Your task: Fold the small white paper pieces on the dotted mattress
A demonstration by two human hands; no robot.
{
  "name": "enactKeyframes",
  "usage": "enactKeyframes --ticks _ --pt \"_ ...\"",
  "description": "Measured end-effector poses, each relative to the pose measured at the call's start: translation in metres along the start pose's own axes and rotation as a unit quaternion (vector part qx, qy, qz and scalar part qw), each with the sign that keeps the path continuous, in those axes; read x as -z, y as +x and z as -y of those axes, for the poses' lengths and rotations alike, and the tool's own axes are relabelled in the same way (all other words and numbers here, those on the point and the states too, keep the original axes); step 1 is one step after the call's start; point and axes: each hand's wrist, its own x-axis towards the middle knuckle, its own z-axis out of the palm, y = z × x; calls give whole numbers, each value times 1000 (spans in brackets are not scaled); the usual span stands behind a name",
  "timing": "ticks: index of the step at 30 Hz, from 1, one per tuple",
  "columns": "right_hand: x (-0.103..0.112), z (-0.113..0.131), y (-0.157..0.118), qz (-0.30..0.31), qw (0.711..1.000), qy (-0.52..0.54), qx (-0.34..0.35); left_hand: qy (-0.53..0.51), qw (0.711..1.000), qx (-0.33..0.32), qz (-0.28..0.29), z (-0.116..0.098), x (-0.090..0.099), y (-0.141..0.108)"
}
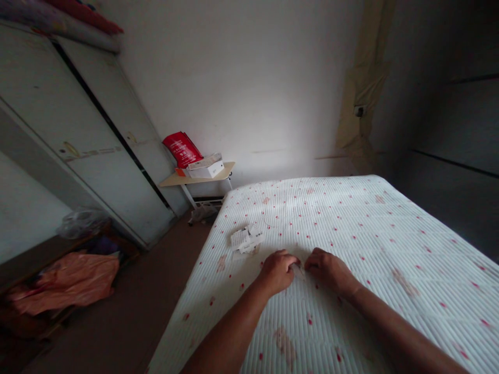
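Over the quilted bed cover [351,322], white with small red marks, my two hands are close together. My left hand [277,271] is closed, its fingers pinching a small pale scrap of paper [299,272]. Just to the right, my right hand [328,269] is closed too, fingertips curled near the scrap; they hide whatever they may pinch. Beyond my left hand lies a loose heap of printed paper pieces [247,239] on the cover.
A small table [173,180] by the wall carries a red bag [181,149] and a white box [208,170]. Cabinets [105,135] stand at left, with an orange plastic bag [74,280] low in front. The bed's left edge drops to brown floor [156,291].
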Motion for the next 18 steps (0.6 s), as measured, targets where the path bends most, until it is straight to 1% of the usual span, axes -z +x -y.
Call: enactKeyframes --ticks 3,6,10,13,15,16,18 --pt "0 -3 0 16 1000 -2 23 0 1000 1 -12 0 -4 -2" --pt "0 -4 0 6 1000 -2 19 1 1000 2 -16 1 -6 -3" --pt "0 -1 -3 -11 1000 6 14 12 1000 20 -13 1 -6 -3" --pt "-1 2 -6 -15 999 21 40 22 999 39 -17 2 -5 -4" --pt "-3 3 -7 -10 998 12 61 27 998 45 -30 3 -4 -5" --pt "-5 3 -7 -8 998 3 67 28 998 38 -39 4 -3 -5" --pt "-7 2 -6 -8 997 -11 72 32 998 2 -50 5 -1 -6"
